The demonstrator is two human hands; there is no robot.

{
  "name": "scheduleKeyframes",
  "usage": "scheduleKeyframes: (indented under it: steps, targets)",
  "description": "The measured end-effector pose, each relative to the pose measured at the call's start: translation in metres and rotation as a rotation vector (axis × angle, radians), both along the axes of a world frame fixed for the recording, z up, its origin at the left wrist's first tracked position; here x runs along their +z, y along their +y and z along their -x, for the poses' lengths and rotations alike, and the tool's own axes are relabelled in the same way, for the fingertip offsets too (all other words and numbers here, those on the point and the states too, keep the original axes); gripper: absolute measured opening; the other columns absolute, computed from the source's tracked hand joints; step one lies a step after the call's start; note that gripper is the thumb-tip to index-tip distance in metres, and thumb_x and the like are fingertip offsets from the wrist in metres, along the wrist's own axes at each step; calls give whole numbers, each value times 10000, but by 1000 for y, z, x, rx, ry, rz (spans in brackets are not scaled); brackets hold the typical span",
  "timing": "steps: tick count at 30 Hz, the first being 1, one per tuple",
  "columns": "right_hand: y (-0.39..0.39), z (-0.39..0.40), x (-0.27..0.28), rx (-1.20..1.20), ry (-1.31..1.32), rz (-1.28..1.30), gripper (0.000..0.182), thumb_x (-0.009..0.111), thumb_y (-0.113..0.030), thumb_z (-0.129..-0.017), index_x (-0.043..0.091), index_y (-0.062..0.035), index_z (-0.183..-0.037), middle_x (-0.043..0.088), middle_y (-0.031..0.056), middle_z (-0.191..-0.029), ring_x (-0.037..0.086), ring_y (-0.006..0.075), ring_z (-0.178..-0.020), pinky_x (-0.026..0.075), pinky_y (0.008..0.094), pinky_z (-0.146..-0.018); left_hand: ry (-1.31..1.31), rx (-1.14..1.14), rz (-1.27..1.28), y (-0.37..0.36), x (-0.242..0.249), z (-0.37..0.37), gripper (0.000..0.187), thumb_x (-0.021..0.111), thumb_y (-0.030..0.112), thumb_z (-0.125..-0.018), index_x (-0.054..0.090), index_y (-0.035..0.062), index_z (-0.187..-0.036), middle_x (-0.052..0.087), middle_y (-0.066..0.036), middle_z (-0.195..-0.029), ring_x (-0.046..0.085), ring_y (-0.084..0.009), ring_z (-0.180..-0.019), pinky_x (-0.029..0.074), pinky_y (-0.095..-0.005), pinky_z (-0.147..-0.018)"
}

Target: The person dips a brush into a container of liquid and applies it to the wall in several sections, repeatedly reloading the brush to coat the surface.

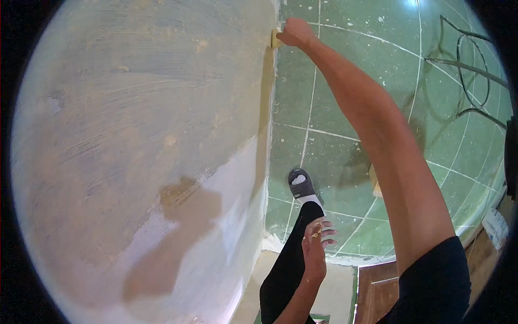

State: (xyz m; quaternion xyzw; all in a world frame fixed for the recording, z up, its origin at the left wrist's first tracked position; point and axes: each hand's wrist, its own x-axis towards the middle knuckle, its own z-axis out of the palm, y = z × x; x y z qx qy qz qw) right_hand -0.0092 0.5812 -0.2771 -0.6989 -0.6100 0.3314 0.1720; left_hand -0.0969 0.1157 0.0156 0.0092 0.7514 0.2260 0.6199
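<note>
At the wall's outer edge (272,108), right hand (294,32) reaching far up, fingers closed on a small yellowish pad (274,39) pressed against the corner. Looks like sanding or rubbing down a filled wall (135,135): grey, streaked above, white filler (226,216) and a brown bare patch (183,216) lower down.

Left hand (315,245) hanging low beside the knee, fingers loosely spread, holding nothing, flecked with pale filler. Black-trousered leg (291,264) and grey-and-white shoe (301,186) planted on the green tiled floor (334,108) below, close to the wall's foot.

To do this step well, probably: keep the pad flat across the corner rather than tilted, so as not to round the edge off; work in long strokes down the edge with even, light pressure; follow the ridge lines already visible in the surface; brace with the free hand to steady so long a reach; stay balanced, since the view suggests standing raised above the floor.

Hard to make out: most of the pad, hidden behind the hand, so sandpaper, sponge or scraper cannot be told apart. What carries the feet, cut off at the bottom edge. Dark looped cable or wire frame (469,65) at upper right, unclear. A brown wooden piece (383,286) and a pale bag or wrapper (495,227) at lower right, both cropped.
</note>
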Motion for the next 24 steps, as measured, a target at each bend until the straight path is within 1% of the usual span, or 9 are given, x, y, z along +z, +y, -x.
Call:
scheduleKeyframes:
  steps: [5,8,10,14,16,17,19,22,24]
  targets:
    - [-48,-42,49,58,141,197,445,735,-408,-769,712,20,-886,695,245,-941,672,423,-879,544,493,-805,-12,10,13,-4,6,-2,471,448,399,-1018,515,22,-1292,637,-132,-1107,650,-216,-942,531,-333,-730]
    - [-88,-35,31,58,94,315,481,729,-420,-775,696,30,-938,690,255,-963,670,422,-890,544,492,-807,-5,-10,62,-1,3,-2,475,457,406,-1013,527,22,-1283,641,-126,-1104,650,-212,-941,527,-332,-728]
    - [-108,-1,-1,-64,41,-55,457,704,-414,-772,668,35,-697,643,242,-695,622,420,-670,509,481,-664,26,-23,86,0,0,1,466,464,397,-1011,530,25,-1283,638,-126,-1106,649,-209,-944,525,-330,-729]
    - [-105,40,-7,-137,103,-156,444,690,-398,-780,658,29,-665,613,231,-622,574,400,-581,477,479,-614,33,-65,10,-15,-2,-6,460,470,389,-1008,531,25,-1283,634,-128,-1114,648,-211,-947,529,-328,-728]
    - [-105,21,49,-1,140,209,408,696,-353,-790,686,44,-883,690,258,-888,679,407,-849,539,480,-750,9,-57,29,-26,-6,-10,470,476,395,-1004,529,23,-1285,629,-135,-1129,648,-212,-948,530,-334,-732]
    - [-112,9,80,8,127,209,408,696,-353,-790,686,44,-883,690,258,-888,679,407,-849,539,480,-750,-4,-46,29,-29,-7,-11,470,476,395,-1004,529,23,-1285,629,-135,-1129,648,-212,-948,530,-334,-732]
    - [-145,-13,136,24,399,270,405,687,-359,-798,678,42,-739,682,236,-761,672,401,-744,519,486,-685,-22,-50,13,-34,-4,-8,463,478,383,-1003,530,18,-1282,636,-135,-1116,654,-211,-929,535,-334,-723]
    - [-193,-11,142,-189,552,309,443,699,-371,-791,651,41,-638,658,218,-660,650,398,-658,494,494,-634,14,-60,96,-26,-1,-6,443,470,363,-1007,534,13,-1271,648,-129,-1085,661,-208,-899,541,-329,-691]
    - [-215,5,117,-129,430,248,407,697,-368,-796,678,26,-697,641,231,-666,618,411,-628,485,491,-618,32,-59,108,-30,-2,-3,440,470,365,-1008,530,17,-1270,650,-126,-1081,662,-206,-897,544,-326,-681]
